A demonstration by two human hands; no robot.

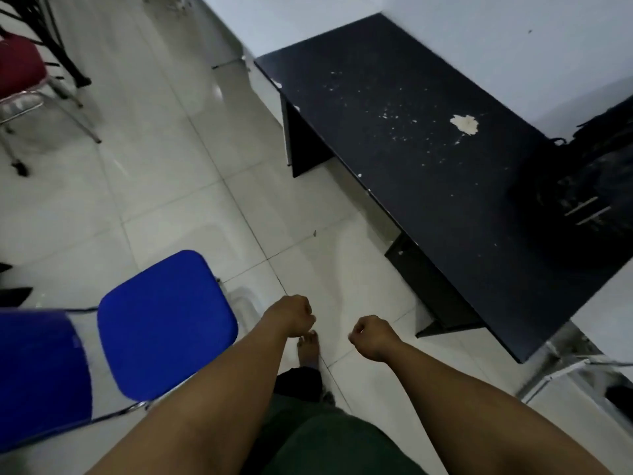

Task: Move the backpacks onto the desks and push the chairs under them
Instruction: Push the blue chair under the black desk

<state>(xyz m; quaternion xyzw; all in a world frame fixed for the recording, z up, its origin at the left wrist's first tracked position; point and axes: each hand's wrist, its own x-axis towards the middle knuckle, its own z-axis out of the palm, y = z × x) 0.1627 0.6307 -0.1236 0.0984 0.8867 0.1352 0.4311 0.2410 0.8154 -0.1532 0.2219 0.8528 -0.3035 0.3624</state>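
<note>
A black desk [404, 138] with chipped white marks stands against the wall on the right. A black backpack [589, 186] lies on its right end, partly cut off by the frame edge. A blue padded chair [164, 323] stands on the tiles at lower left, apart from the desk, its backrest [37, 371] toward me. My left hand [294, 315] is curled into a fist just right of the chair seat, holding nothing. My right hand [371, 337] is also fisted and empty, hanging over the floor in front of the desk.
A red chair [20, 70] with chrome legs stands at upper left beside black stands. A metal frame [565, 365] shows at lower right under a white surface. My bare foot [308, 347] rests on the white tile floor [164, 186] between chair and desk.
</note>
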